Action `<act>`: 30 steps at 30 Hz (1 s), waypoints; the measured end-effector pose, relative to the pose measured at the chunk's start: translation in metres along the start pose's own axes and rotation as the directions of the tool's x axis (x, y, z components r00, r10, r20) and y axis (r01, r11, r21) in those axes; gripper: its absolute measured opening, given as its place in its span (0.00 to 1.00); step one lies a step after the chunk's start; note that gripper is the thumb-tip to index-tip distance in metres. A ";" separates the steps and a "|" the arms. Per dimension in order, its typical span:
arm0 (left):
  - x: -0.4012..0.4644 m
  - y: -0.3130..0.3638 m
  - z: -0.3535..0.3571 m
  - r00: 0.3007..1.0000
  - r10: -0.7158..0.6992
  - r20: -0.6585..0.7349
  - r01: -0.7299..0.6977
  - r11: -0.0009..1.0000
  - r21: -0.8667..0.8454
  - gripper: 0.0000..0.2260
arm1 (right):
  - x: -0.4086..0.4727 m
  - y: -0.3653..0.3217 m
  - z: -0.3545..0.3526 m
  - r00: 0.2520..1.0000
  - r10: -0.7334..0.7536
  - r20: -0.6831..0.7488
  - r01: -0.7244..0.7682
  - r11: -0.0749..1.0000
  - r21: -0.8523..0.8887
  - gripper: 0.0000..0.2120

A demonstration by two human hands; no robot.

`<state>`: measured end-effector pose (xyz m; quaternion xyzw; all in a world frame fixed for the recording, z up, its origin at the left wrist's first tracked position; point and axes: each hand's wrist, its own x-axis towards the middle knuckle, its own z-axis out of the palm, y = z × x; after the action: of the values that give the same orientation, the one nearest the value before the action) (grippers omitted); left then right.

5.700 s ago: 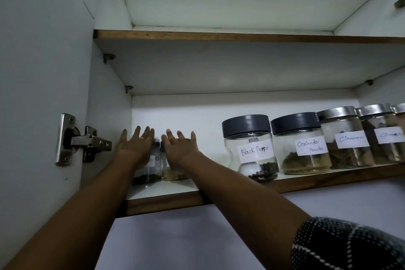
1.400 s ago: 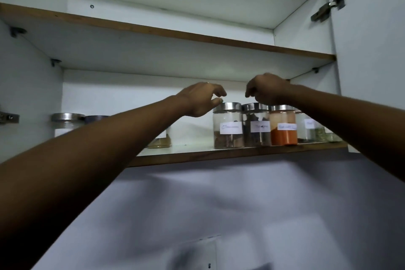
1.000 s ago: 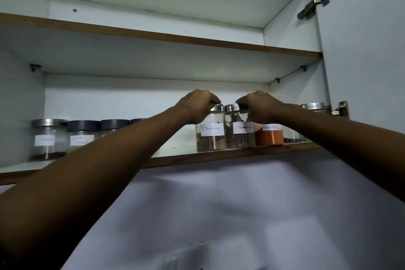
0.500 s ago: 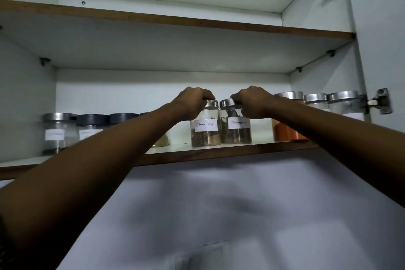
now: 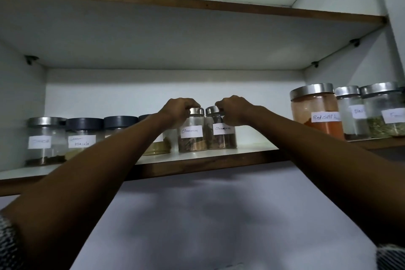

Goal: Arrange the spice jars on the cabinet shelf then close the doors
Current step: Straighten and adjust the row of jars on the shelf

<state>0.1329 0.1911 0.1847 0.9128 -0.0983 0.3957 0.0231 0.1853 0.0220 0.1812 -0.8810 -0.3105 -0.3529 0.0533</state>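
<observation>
Jar count on the lower shelf (image 5: 197,161): nine that I can make out. On the left there's one silver-lidded jar (image 5: 45,140), then two dark-lidded jars, the first labelled something like "Masala" (image 5: 82,138) and the second (image 5: 119,126) partly behind the forearm, plus a fourth jar with yellowish powder (image 5: 158,147) mostly hidden by the arm. In the middle, two small silver-capped jars, both labelled Cinnamon, stand touching each other. Off to the right, well apart from those, sits a group of three silver-lidded jars: the red chilli jar (image 5: 316,114), a pale one (image 5: 352,114) and one with green herbs (image 5: 385,114), cut off by the frame edge.

Both arms reach up and forward, nearly straight. The left hand (image 5: 178,108) is curled over the cap of the left cinnamon jar (image 5: 191,132), fingers gripping it from above. The right hand (image 5: 235,108) does the same on the right cinnamon jar (image 5: 222,133), knuckles up, thumb side toward the other hand. Both jars' bases are on the shelf, near its front edge.
</observation>
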 end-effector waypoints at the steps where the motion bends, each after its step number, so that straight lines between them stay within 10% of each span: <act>1: 0.002 -0.004 0.002 1.000 -0.004 0.015 0.003 1.000 0.024 0.16 | 0.005 -0.001 0.004 1.000 0.002 0.004 -0.002 1.000 -0.005 0.05; 21: 0.012 -0.015 0.016 0.936 -0.234 0.263 0.128 0.922 0.364 0.26 | 0.032 -0.017 0.021 0.983 0.004 0.182 0.025 0.987 -0.156 0.30; 24: 0.005 0.000 0.006 0.946 -0.246 0.212 0.162 0.923 0.349 0.29 | 0.021 -0.012 -0.002 0.998 -0.043 0.038 0.046 0.995 -0.090 0.35; 30: -0.007 0.032 -0.023 0.991 -0.034 0.126 -0.003 0.957 0.288 0.24 | -0.020 0.028 -0.063 0.998 -0.044 -0.052 0.027 0.955 -0.295 0.16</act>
<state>0.1059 0.1636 0.1941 0.9309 -0.0338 0.3456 -0.1134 0.1534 -0.0307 0.2183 -0.8629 -0.2687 -0.4213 -0.0759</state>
